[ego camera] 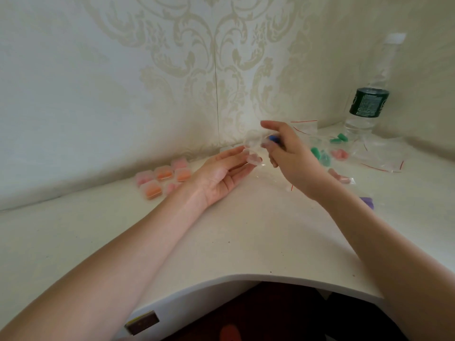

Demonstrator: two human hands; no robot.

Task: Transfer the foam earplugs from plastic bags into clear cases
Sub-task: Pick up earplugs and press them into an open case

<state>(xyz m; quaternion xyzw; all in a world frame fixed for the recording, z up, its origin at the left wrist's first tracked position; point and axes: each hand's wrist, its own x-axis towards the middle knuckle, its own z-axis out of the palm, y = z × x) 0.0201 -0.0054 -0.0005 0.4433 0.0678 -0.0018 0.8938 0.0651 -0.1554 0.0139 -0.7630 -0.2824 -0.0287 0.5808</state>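
Note:
My left hand (222,173) lies palm up on the white table (246,230), fingers nearly straight, and its fingertips touch an open clear case (253,148). Just right of the case, my right hand (290,156) pinches a blue earplug (273,138) between thumb and fingers. Several filled cases (162,179) with pink and orange earplugs sit in a cluster left of my left hand. Plastic bags (379,156) with red zip strips lie to the right, some holding green earplugs (320,155) and pink earplugs (339,153). A purple earplug (368,201) shows past my right forearm.
A clear water bottle (369,104) with a dark green label stands in the far right corner by the patterned wall. The table's front edge curves inward toward me. A small dark tag (142,324) sits on that edge at lower left.

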